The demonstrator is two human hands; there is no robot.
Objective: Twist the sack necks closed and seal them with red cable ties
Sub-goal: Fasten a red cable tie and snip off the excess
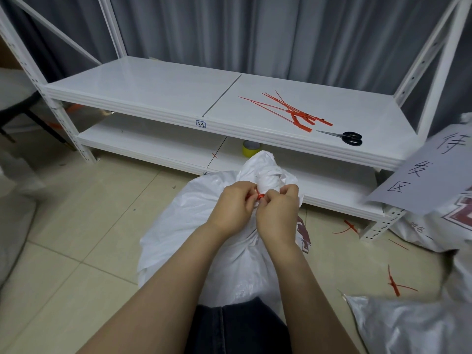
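Writing first: I read "2-2" on the label (pixel 201 124) at the front edge of the white shelf rack (pixel 153 98). A paper sign (pixel 421 175) at the rack's right end carries handwritten Chinese characters. In front of the rack, the left hand (pixel 233 208) and right hand (pixel 277 213) both pinch a red cable tie (pixel 260 196) at the gathered neck of the white sack (pixel 184 226), fingers (pixel 245 189) curled tight. I see spare ties (pixel 288 111) and scissors (pixel 344 136) on the rack's upper shelf.

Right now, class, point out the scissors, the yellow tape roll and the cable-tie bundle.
scissors (pixel 346 137): head view, black handles.
yellow tape roll (pixel 251 150): head view, side.
cable-tie bundle (pixel 293 114): head view, middle.
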